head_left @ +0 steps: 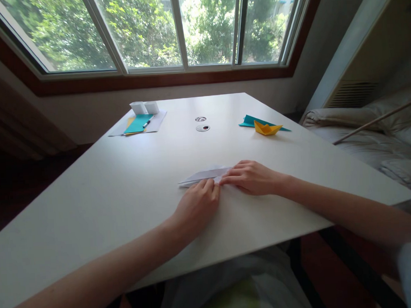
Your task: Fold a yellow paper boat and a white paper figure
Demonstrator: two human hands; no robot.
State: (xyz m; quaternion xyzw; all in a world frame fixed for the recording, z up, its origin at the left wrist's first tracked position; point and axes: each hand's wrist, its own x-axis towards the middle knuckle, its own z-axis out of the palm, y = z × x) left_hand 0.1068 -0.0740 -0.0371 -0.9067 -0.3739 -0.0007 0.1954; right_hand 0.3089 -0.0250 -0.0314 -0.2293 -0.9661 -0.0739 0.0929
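Observation:
A folded sheet of white paper lies on the table in front of me, its narrow pointed end towards the left. My left hand is closed at its near edge, the fingertips curled and pressed on the paper. From the right, my right hand covers the paper's other end with its fingers together, pinching or pressing it. The fingertips of both hands nearly meet. Part of the paper is hidden beneath the hands, so its full folded shape cannot be made out.
On the white table, a yellow paper boat and a teal paper plane stand at the back right. Back left are teal paper, a pen and two small white boxes. A sofa borders the right side.

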